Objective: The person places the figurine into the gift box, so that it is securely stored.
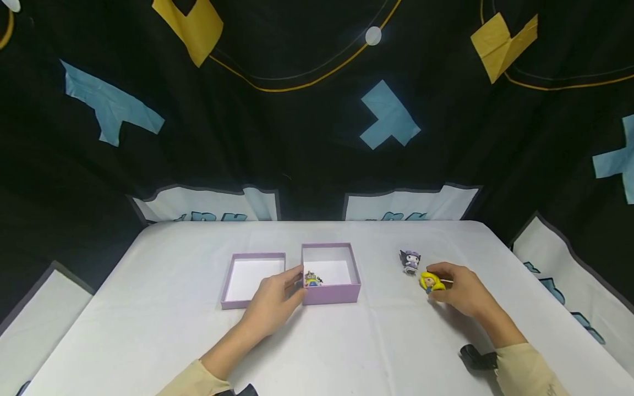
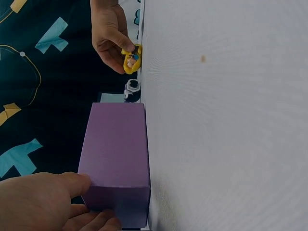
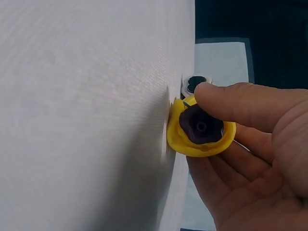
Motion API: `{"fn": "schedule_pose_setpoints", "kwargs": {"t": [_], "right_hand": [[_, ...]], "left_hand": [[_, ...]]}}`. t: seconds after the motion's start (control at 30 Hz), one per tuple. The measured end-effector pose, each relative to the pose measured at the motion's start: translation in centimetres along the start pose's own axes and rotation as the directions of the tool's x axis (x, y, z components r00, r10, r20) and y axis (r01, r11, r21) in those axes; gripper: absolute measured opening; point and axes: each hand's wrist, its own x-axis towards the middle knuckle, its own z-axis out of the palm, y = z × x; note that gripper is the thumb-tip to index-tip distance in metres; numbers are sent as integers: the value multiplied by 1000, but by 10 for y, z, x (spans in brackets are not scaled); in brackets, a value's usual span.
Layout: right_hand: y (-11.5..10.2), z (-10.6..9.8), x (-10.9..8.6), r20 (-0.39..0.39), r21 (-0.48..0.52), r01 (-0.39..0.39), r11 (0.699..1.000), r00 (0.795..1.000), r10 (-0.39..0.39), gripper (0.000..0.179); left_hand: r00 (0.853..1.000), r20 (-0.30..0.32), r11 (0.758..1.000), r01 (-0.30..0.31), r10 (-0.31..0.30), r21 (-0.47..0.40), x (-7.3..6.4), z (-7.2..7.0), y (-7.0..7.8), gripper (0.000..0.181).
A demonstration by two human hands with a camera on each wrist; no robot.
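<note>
My right hand (image 1: 460,289) pinches a small yellow-haired figurine (image 1: 430,281) between thumb and fingers, at the table's right side. In the right wrist view the figurine's dark, scalloped base (image 3: 201,124) faces the camera. Just behind it stands a second figurine (image 1: 410,261), white and purple with black. My left hand (image 1: 274,300) holds the open purple box (image 1: 331,294) at its left wall, thumb by the near corner. Inside the box, at its left, a small colourful figurine (image 1: 312,279) is partly visible.
Left of the box lies its shallow purple lid (image 1: 236,304), white inside facing up, partly behind my left hand. The table (image 1: 366,346) has a white cloth. A black curtain (image 1: 297,154) with blue and yellow shapes hangs behind it.
</note>
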Motion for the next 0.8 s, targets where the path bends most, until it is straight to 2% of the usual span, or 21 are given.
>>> {"fn": "schedule_pose_setpoints", "kwargs": {"t": [0.23, 0.43, 0.57, 0.8], "right_hand": [[1, -3, -6, -9, -10, 43, 999, 999, -43, 60], [0, -1, -10, -16, 7, 14, 1000, 1000, -14, 62], [-7, 1, -12, -14, 38, 6, 999, 1000, -6, 62], [-29, 2, -14, -6, 128, 88, 988, 996, -88, 61]], "left_hand": [[1000, -4, 1000, -8, 8, 25, 0, 1, 3, 53], [1000, 3, 999, -9, 9, 31, 0, 0, 3, 53], [1000, 7, 999, -7, 7, 32, -1, 0, 3, 53], [1000, 1, 1000, -6, 6, 18, 0, 0, 3, 53]]}}
